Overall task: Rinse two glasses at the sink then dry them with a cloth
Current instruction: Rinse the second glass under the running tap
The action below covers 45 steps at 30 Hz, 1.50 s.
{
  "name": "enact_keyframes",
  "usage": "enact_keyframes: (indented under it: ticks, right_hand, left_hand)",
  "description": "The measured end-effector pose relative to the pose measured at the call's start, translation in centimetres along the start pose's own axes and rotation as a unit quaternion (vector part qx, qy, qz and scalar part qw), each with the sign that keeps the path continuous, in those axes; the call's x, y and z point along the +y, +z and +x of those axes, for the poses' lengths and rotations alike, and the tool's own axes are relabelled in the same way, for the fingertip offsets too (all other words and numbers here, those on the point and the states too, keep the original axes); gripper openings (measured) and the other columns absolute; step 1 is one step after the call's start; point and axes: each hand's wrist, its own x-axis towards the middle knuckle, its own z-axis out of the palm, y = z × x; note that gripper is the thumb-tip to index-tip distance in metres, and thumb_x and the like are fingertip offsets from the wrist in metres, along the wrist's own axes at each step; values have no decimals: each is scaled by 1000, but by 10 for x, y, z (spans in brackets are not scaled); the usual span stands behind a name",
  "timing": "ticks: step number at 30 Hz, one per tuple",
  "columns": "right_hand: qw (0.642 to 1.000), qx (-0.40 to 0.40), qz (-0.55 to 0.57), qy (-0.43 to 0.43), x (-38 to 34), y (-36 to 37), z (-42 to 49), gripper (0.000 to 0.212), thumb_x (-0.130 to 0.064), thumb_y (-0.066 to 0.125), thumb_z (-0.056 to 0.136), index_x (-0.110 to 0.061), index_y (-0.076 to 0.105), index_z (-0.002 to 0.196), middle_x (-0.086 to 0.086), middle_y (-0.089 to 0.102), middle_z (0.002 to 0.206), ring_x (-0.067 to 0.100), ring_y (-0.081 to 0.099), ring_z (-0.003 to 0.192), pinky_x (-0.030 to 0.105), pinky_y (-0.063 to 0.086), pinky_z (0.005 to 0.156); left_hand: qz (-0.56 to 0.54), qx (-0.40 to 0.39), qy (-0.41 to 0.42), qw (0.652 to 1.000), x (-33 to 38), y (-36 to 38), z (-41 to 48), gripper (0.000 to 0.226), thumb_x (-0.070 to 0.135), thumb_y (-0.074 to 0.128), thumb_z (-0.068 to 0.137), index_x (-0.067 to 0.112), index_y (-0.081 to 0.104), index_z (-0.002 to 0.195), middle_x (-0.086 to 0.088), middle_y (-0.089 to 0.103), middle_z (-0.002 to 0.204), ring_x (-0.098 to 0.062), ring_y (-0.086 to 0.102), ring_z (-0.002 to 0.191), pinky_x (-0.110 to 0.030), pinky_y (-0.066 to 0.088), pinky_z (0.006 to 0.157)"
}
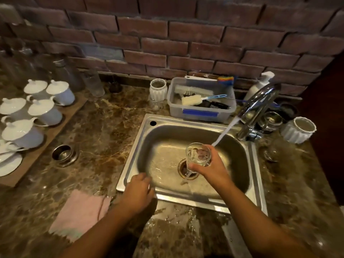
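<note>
My right hand [214, 170] grips a clear glass [197, 153] upright over the drain of the steel sink [133, 146]. Water sits in the glass. A stream of water [226, 130] runs from the chrome tap [260, 103] and lands at the glass's right edge, by my fingers. My left hand [138, 190] rests on the sink's front left rim with its fingers loosely curled and nothing visible in it. A pink cloth [81, 215] lies flat on the marble counter left of my left forearm. Another clear glass [271, 152] stands on the counter right of the sink.
A grey tub of brushes [201, 113] sits behind the sink beside a white ribbed jar [158, 90]. A second white ribbed pot [297, 130] stands by the tap. Lidded white cups [44, 110] fill a wooden tray at the left. The counter in front of the sink is wet.
</note>
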Motion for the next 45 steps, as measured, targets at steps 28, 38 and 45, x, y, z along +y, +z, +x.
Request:
enact_keyframes:
  ticks: [28,38,45]
  right_hand:
    - [994,-41,65,82,22,-35,51,63,-15,81,80,-20,46,133,-1,57,121,2,57,98,12,54,68]
    - [996,-84,17,-36,5,-54,62,11,-24,72,89,-26,74,99,-11,69,113,6,64,109,25,51,93]
    - [994,-67,79,-28,3,-58,65,10,-20,68,91,-21,78,91,4,76,106,16,70,104,36,56,94]
  left_hand:
    - [-564,-89,-30,821,148,20,118,68,5,86,67,27,54,124,-4,66,119,-20,66,109,-29,60,76]
    - [-664,-188,-43,722,153,12,116,58,16,80,82,28,58,135,-7,66,130,-30,64,119,-52,58,93]
    - [-760,-210,-89,609,156,7,114,49,36,65,87,18,61,132,-14,68,129,-36,62,121,-56,53,98]
